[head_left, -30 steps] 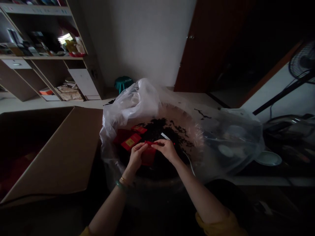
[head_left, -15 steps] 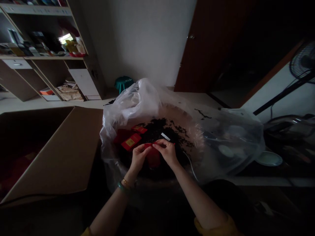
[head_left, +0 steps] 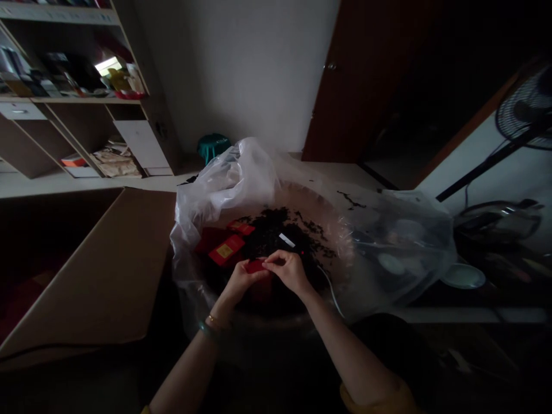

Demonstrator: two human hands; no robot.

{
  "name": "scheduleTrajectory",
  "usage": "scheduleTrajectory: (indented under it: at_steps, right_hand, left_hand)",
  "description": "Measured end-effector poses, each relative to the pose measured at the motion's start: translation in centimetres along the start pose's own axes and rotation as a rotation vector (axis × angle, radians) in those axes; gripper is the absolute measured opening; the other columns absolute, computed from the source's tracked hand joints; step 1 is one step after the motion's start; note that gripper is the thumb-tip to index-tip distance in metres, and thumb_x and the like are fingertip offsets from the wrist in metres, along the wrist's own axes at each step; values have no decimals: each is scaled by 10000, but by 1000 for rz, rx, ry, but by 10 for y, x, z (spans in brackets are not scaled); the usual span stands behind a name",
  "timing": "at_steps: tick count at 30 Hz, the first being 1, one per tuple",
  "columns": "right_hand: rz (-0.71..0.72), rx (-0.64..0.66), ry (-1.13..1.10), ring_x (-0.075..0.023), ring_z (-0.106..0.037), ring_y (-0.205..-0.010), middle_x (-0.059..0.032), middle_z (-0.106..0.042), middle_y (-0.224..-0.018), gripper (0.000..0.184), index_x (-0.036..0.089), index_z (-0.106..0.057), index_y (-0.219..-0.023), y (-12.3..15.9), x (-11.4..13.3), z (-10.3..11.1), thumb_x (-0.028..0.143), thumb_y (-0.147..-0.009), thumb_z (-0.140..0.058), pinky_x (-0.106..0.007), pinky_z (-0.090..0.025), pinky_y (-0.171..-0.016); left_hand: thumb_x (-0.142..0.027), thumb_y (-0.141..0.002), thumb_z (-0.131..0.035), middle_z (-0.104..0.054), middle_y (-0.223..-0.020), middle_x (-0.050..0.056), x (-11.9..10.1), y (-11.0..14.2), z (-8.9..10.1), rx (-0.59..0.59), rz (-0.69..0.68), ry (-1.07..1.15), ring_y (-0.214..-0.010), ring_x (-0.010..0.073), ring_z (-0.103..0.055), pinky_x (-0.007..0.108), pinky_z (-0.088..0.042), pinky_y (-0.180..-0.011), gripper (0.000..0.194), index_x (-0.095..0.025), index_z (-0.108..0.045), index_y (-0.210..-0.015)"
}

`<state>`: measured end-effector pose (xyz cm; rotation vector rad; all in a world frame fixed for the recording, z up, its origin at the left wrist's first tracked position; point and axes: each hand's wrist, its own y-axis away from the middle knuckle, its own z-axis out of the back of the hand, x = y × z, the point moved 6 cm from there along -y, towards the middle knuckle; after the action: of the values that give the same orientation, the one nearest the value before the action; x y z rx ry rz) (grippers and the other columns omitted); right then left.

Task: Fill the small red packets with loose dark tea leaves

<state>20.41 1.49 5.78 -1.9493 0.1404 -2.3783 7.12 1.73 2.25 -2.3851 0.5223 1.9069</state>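
I hold a red packet point(head_left: 255, 266) by its top edge over the near side of a round container point(head_left: 319, 210), my left hand point(head_left: 242, 279) and right hand point(head_left: 288, 271) meeting there in narrow pinches. My left thumb and fingers grip the left part of that edge, and my right thumb and forefinger close on the other end, I think so that the strip between them stays straight and steady. The packet's body hangs below my fingers, too dark for me to say whether it is full. Keeping it above the dark, leafy heap point(head_left: 269, 223) probably means anything that drops falls back among the leaves. The container sits inside clear plastic sheeting point(head_left: 254, 172), bunched up high at the far left, likely to keep stray bits off the floor. To the left, a red packet with a gold label point(head_left: 225, 251) lies near another red packet point(head_left: 241, 228), within easy reach and out of my fingers' way. A white strip point(head_left: 287, 240) lies just beyond my right hand; I cannot tell what it belongs to. At my left stands a large cardboard box point(head_left: 103, 270), close enough to reach without getting up, I would say
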Motion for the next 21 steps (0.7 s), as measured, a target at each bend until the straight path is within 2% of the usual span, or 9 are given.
scheduleTrajectory:
  at_steps: [2,4,6,8,10,12,14,16,21]
  right_hand:
    - [31,-12,74,-193,-663,-684,-24,-724,-706,129,210,-687,-651,5,-2,0,336,-677,-703,-299,-516,-680]
    - [61,-34,155,-194,-664,-690,-29,-723,-715,136,216,-701,-677,5,-6,7,343,-718,-676,-304,-520,-695]
    - [104,-86,250,-207,-671,-771,-51,-732,-804,142,217,-723,-773,-2,-13,23,331,-761,-639,-315,-522,-730]
    - [134,-155,368,-235,-651,-951,-91,-717,-1000,226,205,-713,-966,-15,-22,46,283,-772,-626,-340,-512,-804]
    - [76,-146,487,-266,-604,-1087,-135,-666,-1149,437,174,-635,-1159,-31,-39,64,227,-727,-672,-392,-469,-915]
    - [-47,-60,555,-281,-613,-1077,-160,-657,-1156,567,155,-567,-1250,-45,-60,74,232,-704,-702,-427,-460,-926]
    - [-106,21,588,-285,-620,-1068,-172,-649,-1162,598,142,-553,-1261,-54,-75,76,263,-699,-717,-431,-463,-921]
    - [-83,48,616,-285,-618,-1065,-173,-643,-1156,567,128,-591,-1209,-58,-80,73,286,-684,-733,-421,-464,-923]
    - [116,-29,650,-260,-638,-980,-129,-659,-1050,446,142,-671,-1069,-58,-56,75,318,-665,-741,-402,-478,-911]
  left_hand:
    - [-408,-507,-842,-614,-518,-12,5,1,-3,33,32,-32,-443,71,-495,191,-383,-461,383,-95,-663,-636]
    - [-433,-524,-832,-613,-501,-7,9,0,-5,42,61,-24,-431,74,-500,194,-387,-453,386,-102,-640,-570]
    - [-440,-511,-840,-666,-568,20,13,-1,-5,30,93,29,-484,111,-577,216,-448,-502,395,-105,-673,-634]
    - [-437,-476,-859,-714,-671,53,16,-3,-5,6,122,101,-577,161,-652,255,-506,-577,439,-108,-697,-717]
    - [-431,-456,-870,-733,-745,77,17,-4,-5,-8,135,145,-642,193,-686,282,-531,-621,471,-109,-703,-757]
    - [-422,-455,-873,-738,-770,91,18,-5,-5,-5,138,153,-658,204,-694,289,-537,-628,471,-103,-703,-757]
    - [-415,-455,-875,-740,-773,98,17,-5,-5,-1,139,155,-657,207,-696,291,-537,-627,465,-98,-705,-750]
    - [-411,-458,-875,-741,-763,97,17,-6,-4,-5,133,155,-650,204,-695,289,-535,-626,461,-96,-712,-753]
    - [-407,-479,-867,-743,-771,101,19,-8,-3,-3,112,127,-643,190,-688,266,-517,-613,451,-94,-728,-772]
